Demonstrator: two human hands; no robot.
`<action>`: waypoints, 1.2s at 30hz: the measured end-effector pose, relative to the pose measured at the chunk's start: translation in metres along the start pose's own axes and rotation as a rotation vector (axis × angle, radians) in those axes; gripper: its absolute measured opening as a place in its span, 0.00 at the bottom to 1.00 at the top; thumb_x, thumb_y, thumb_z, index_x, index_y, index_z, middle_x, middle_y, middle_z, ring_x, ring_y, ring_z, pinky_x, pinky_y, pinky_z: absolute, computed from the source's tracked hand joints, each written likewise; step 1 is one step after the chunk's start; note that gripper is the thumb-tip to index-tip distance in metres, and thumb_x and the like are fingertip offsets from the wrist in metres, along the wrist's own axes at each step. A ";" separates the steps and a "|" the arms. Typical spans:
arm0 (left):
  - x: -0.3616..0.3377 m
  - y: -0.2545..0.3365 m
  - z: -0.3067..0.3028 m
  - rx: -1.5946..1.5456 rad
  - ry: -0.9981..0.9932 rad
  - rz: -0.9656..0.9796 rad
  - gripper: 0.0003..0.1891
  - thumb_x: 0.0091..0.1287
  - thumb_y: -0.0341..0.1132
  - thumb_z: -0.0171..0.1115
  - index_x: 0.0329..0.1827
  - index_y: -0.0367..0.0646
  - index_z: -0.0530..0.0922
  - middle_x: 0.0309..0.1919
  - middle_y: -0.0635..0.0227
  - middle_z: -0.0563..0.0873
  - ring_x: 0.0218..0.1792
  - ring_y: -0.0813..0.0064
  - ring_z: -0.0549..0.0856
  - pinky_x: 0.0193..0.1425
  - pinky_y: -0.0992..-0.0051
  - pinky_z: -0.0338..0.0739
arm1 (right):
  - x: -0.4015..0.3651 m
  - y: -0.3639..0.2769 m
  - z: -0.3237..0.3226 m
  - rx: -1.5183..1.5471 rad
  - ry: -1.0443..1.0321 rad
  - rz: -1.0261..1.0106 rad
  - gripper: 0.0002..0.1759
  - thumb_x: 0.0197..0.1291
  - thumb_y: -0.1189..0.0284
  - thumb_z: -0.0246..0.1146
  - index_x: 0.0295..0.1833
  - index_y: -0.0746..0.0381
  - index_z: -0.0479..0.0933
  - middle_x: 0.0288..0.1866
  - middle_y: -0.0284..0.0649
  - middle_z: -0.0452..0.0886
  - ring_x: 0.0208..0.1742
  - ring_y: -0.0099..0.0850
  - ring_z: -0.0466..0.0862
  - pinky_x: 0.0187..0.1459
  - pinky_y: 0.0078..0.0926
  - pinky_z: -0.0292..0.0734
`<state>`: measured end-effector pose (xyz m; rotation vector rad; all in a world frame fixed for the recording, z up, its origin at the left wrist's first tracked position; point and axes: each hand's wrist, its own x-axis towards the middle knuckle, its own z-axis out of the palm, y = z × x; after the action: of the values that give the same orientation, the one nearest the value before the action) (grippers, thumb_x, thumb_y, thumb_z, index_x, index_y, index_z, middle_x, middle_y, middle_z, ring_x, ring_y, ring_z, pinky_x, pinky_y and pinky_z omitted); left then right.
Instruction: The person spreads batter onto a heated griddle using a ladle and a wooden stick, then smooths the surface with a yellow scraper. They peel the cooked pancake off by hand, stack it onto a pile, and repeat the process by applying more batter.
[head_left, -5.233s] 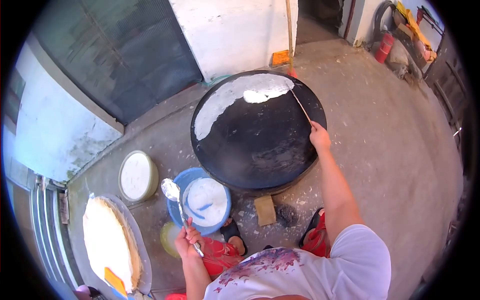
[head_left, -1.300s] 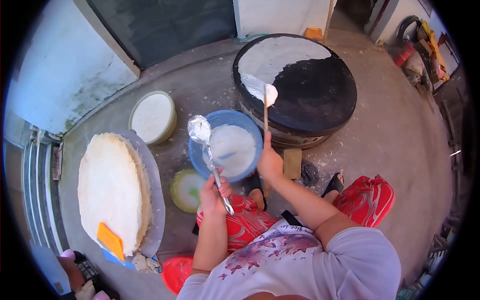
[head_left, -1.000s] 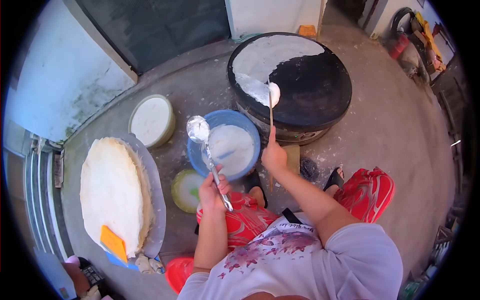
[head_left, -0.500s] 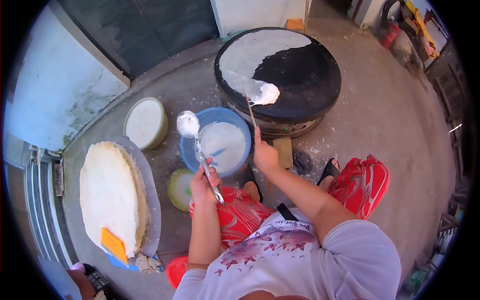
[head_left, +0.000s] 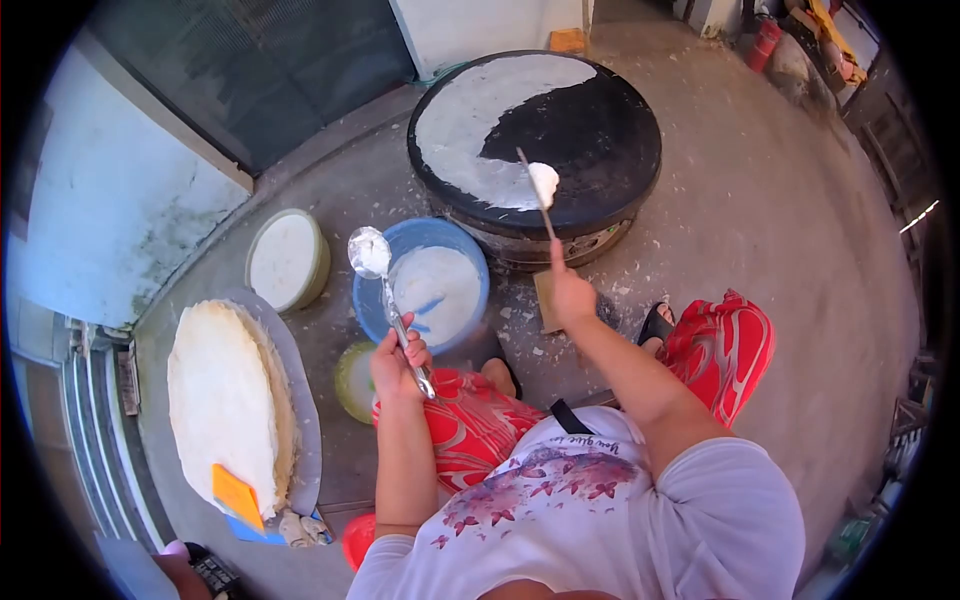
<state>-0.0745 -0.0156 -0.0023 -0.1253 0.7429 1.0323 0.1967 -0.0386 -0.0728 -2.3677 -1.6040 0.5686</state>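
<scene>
My left hand is wrapped round the handle of a metal ladle, its bowl coated with white batter and raised beside the blue basin. A long thin spreading spatula is gripped in my right hand, index finger along it. Its blade rests at the near side of the round black griddle, touching a lump of white batter. A thin layer of batter covers the griddle's left and far parts; the right part is bare black. More batter lies in the blue basin.
Left of the basin stands a tub of white batter. A green bowl sits by my knee. A tall stack of thin flatbreads lies at left, with an orange scraper on it. A sponge-like block is below the griddle.
My right hand has moved the spatula and batter lump rightward along the griddle's near side, leaving a thin white layer behind. The ladle stays raised in my left hand. The view has shifted slightly.
</scene>
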 end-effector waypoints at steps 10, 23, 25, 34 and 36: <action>0.006 -0.006 0.010 0.006 0.014 0.004 0.15 0.69 0.37 0.40 0.51 0.35 0.68 0.25 0.66 0.71 0.19 0.80 0.67 0.18 0.82 0.63 | 0.005 0.046 -0.018 -0.167 0.030 -0.044 0.39 0.58 0.76 0.46 0.72 0.49 0.37 0.40 0.51 0.77 0.35 0.45 0.81 0.36 0.39 0.76; 0.012 -0.016 0.019 0.022 0.039 -0.010 0.15 0.69 0.37 0.41 0.49 0.35 0.69 0.25 0.67 0.71 0.18 0.81 0.67 0.17 0.83 0.63 | 0.005 0.095 -0.044 -0.070 0.234 0.056 0.27 0.51 0.69 0.55 0.59 0.39 0.69 0.28 0.43 0.80 0.30 0.43 0.81 0.33 0.40 0.76; 0.012 -0.017 0.019 0.026 0.044 -0.013 0.15 0.69 0.37 0.41 0.49 0.34 0.69 0.25 0.67 0.71 0.18 0.81 0.68 0.17 0.83 0.63 | 0.017 0.118 -0.072 -0.172 0.293 0.177 0.26 0.51 0.69 0.54 0.58 0.37 0.70 0.27 0.43 0.79 0.29 0.43 0.80 0.33 0.40 0.76; 0.019 -0.025 0.030 0.002 0.075 0.003 0.16 0.69 0.36 0.42 0.50 0.33 0.70 0.24 0.67 0.72 0.17 0.81 0.68 0.16 0.84 0.63 | 0.015 0.166 -0.059 -0.069 0.418 -0.161 0.29 0.46 0.73 0.58 0.57 0.40 0.71 0.25 0.41 0.75 0.25 0.40 0.78 0.29 0.37 0.75; 0.021 -0.028 0.033 0.009 0.080 0.005 0.16 0.69 0.36 0.42 0.50 0.33 0.70 0.24 0.67 0.71 0.17 0.82 0.68 0.16 0.84 0.63 | 0.037 0.186 -0.073 -0.160 0.407 -0.044 0.29 0.46 0.73 0.58 0.57 0.40 0.71 0.26 0.41 0.74 0.25 0.40 0.78 0.30 0.36 0.75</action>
<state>-0.0288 -0.0012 0.0028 -0.1582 0.8208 1.0337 0.3962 -0.0726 -0.0877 -2.3525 -1.5530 -0.0567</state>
